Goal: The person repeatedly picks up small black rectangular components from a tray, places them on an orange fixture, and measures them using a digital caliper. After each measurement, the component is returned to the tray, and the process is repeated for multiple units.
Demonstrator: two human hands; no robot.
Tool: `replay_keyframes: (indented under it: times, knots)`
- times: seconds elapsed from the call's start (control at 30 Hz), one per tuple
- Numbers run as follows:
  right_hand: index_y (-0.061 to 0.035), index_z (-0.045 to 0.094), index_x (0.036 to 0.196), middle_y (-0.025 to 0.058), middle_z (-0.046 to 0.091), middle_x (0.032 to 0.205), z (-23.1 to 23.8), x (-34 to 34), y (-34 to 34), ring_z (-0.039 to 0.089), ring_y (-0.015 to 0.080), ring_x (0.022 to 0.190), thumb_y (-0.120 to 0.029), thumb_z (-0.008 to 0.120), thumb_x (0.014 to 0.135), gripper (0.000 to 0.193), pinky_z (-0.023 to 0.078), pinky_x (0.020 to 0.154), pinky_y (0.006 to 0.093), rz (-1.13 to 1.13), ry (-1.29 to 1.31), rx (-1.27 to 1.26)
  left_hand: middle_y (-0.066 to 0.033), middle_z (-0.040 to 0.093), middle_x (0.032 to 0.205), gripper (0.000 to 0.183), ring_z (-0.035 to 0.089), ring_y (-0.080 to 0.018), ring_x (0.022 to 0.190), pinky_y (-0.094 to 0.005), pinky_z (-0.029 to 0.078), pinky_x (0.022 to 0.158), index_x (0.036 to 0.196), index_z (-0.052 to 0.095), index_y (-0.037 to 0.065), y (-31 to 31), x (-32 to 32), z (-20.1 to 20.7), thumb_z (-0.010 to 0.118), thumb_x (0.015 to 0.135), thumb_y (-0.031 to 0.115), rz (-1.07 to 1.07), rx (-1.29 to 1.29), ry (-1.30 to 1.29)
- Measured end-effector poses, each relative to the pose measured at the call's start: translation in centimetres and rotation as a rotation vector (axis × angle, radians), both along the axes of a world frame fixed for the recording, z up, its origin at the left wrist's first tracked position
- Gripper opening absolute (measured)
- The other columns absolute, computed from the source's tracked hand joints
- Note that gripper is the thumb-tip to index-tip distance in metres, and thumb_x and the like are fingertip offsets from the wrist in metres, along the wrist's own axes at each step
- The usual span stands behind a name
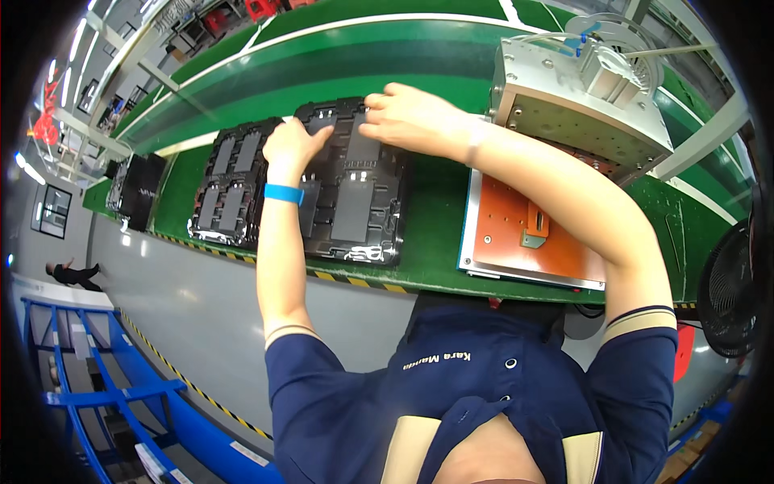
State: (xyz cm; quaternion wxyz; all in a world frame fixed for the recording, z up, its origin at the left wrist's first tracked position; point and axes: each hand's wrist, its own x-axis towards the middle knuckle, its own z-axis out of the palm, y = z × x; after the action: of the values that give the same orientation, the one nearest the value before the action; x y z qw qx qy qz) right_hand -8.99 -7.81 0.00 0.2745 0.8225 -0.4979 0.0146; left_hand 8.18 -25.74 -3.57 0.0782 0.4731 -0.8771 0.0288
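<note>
Green workbench top is supporting a black plastic tray with grey rectangular panels. The left hand, thumb extended, is reaching over its left edge, the right hand over its far right corner; I cannot tell whether either is gripping. Just left, another black tray is lying.

Counted two hands, left hand and right hand, at one black tray. A second tray lay left of the left hand, with four grey panels; the panel count beneath the hands was partly hidden. Right of the right hand: one metal machine, one orange plate, one black fan.
</note>
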Motion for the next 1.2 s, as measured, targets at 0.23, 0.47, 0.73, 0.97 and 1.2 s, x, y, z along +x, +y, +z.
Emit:
replay_keyframes:
  times: [0.23, 0.47, 0.73, 0.97, 1.2]
  knots:
    - [-0.0183, 0.068, 0.088, -0.0048, 0.069, 0.086, -2.1, 0.4, -5.7, 0.058, 0.0157, 0.105, -0.024, 0.057, 0.086, 0.012, 0.043, 0.08, 0.0309, 0.04, 0.239, 0.046, -0.0195, 0.069, 0.105, 0.069, 0.066, -0.0332, 0.1, -0.0423, 0.053, 0.086, 0.104, 0.067, 0.002, 0.9, 0.0, 0.7, 0.07, 0.07, 0.062, 0.02, 0.113, 0.117]
    - [-0.0145, 0.062, 0.086, -0.0014, 0.064, 0.071, -2.2, -0.1, -5.7, 0.059, 0.0166, 0.092, -0.019, 0.059, 0.082, 0.007, 0.044, 0.076, 0.0306, 0.076, 0.218, 0.031, -0.0184, 0.07, 0.105, 0.066, 0.066, -0.033, 0.101, -0.042, 0.052, 0.087, 0.101, 0.071, 0.006, -0.8, 0.2, -0.4, 0.071, 0.068, 0.064, 0.05, 0.174, 0.19]
    - [-0.0132, 0.066, 0.066, -0.0012, 0.065, 0.069, 0.4, 0.8, -1.1, 0.058, 0.0165, 0.093, -0.02, 0.061, 0.076, 0.013, 0.043, 0.076, 0.0294, -0.008, 0.094, -0.125, -0.0199, 0.071, 0.101, 0.064, 0.067, -0.0324, 0.1, -0.0405, 0.05, 0.089, 0.095, 0.075, 0.005, -3.3, 0.5, -1.0, 0.069, 0.07, 0.064, 0.048, 0.253, 0.311]
    - [-0.0084, 0.065, 0.092, 0.0022, 0.058, 0.096, 3.2, 2.5, 15.8, 0.055, 0.0164, 0.093, -0.018, 0.061, 0.073, 0.021, 0.044, 0.074, 0.0299, -0.018, -0.217, -0.232, -0.0086, 0.066, 0.072, 0.066, 0.063, -0.0159, 0.06, -0.0285, 0.05, 0.053, 0.093, 0.073, -0.001, -3.1, 0.6, -0.6, 0.07, 0.073, 0.063, 0.039, 0.398, 0.388]
    - [-0.0071, 0.07, 0.107, 0.0081, 0.06, 0.098, 1.5, 0.1, 28.1, 0.058, 0.021, 0.071, -0.007, 0.064, 0.065, 0.043, 0.047, 0.063, 0.0323, -0.423, -0.397, -0.295, -0.0079, 0.067, 0.08, 0.066, 0.065, -0.0164, 0.071, -0.0282, 0.051, 0.054, 0.096, 0.074, 0.001, -3.2, 0.2, 0.4, 0.071, 0.072, 0.062, 0.11, 0.453, 0.375]
